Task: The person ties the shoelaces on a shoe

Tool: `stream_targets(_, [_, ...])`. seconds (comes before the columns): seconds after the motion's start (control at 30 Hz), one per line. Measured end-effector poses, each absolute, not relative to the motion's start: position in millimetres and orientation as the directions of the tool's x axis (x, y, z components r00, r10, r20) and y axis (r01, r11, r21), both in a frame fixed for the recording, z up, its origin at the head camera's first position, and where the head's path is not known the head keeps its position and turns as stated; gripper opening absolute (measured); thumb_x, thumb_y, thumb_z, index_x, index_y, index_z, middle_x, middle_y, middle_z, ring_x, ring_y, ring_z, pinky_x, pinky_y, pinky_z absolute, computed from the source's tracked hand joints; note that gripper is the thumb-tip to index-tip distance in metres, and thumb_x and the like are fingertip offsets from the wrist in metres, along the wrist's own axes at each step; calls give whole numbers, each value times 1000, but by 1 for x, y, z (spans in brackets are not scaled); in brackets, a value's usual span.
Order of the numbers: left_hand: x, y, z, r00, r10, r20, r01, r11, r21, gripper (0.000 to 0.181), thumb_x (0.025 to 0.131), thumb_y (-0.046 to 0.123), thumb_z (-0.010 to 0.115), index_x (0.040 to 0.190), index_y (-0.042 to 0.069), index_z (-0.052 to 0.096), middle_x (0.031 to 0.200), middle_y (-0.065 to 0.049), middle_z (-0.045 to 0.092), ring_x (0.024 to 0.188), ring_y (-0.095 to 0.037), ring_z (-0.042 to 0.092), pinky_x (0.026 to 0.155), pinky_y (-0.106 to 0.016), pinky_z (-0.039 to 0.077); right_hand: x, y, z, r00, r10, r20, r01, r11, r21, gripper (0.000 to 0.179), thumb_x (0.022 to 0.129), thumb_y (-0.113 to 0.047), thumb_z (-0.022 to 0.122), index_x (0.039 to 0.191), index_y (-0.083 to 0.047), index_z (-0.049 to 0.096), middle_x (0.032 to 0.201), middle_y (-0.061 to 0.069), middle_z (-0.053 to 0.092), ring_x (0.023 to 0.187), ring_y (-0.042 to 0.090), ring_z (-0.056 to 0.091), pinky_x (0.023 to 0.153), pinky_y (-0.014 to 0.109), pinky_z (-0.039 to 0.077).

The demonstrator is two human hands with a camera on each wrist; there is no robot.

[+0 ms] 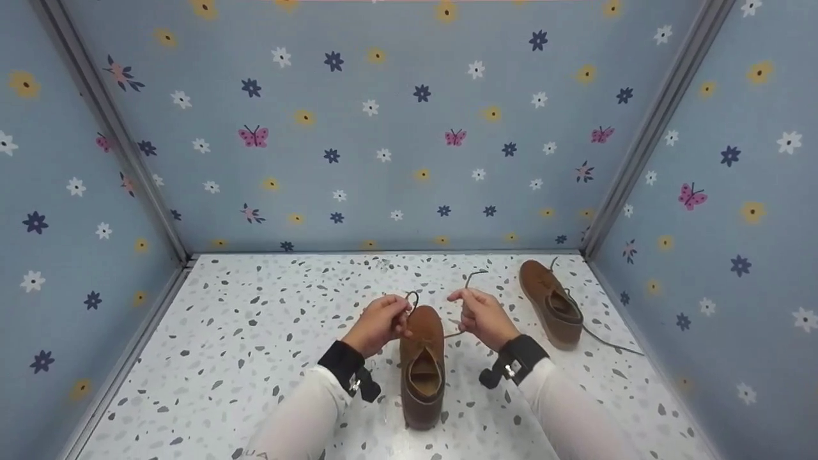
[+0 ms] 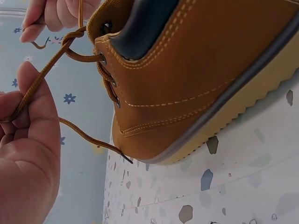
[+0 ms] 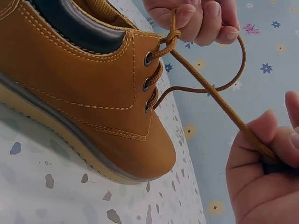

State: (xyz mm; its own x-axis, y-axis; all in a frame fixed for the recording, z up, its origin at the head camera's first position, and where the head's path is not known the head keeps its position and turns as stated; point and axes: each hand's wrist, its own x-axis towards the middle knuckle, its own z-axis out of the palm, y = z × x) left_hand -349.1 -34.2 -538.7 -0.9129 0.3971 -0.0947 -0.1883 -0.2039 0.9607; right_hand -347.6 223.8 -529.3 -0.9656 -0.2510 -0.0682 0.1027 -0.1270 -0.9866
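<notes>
A brown lace-up shoe (image 1: 424, 321) stands on the speckled surface, toe pointing away from me. On its left, my left hand (image 1: 381, 324) pinches one end of the brown lace (image 2: 52, 64), and a loop of it rises above the fingers. My right hand (image 1: 486, 317), to the right of the shoe, grips the other lace end, whose tip sticks up past the fingers. Between the hands the laces cross in a loose knot (image 3: 173, 39) just above the top eyelets. In the right wrist view, the lace (image 3: 219, 100) runs straight from this knot to my right thumb.
A second brown shoe (image 1: 555, 300) stands at the back right, its untied lace (image 1: 610, 345) trailing toward the right wall. Blue flowered panels (image 1: 383, 128) enclose the white speckled surface (image 1: 255, 358) at the back and both sides. Black straps (image 1: 524, 356) circle the wrists.
</notes>
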Motion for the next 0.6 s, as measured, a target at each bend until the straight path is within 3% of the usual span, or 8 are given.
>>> stream_targets(0.33, [-349, -36, -543, -912, 398, -99, -185, -184, 965, 21, 111, 17, 46, 105, 3, 59, 76, 1, 51, 62, -10, 46, 72, -30, 57, -346, 231, -540, -970, -233, -69, 91, -82, -993, 40, 110, -35, 52, 124, 0, 65, 56, -8, 31, 50, 8, 30, 58, 25, 43])
stream_targets(0.6, [-349, -39, -545, -915, 388, -107, -190, -180, 965, 20, 110, 18, 48, 98, 9, 61, 73, 4, 51, 60, -9, 47, 72, -31, 57, -347, 234, -542, -968, -241, -76, 90, -46, -995, 37, 111, -35, 50, 118, -3, 69, 56, -8, 35, 51, 9, 33, 58, 26, 43])
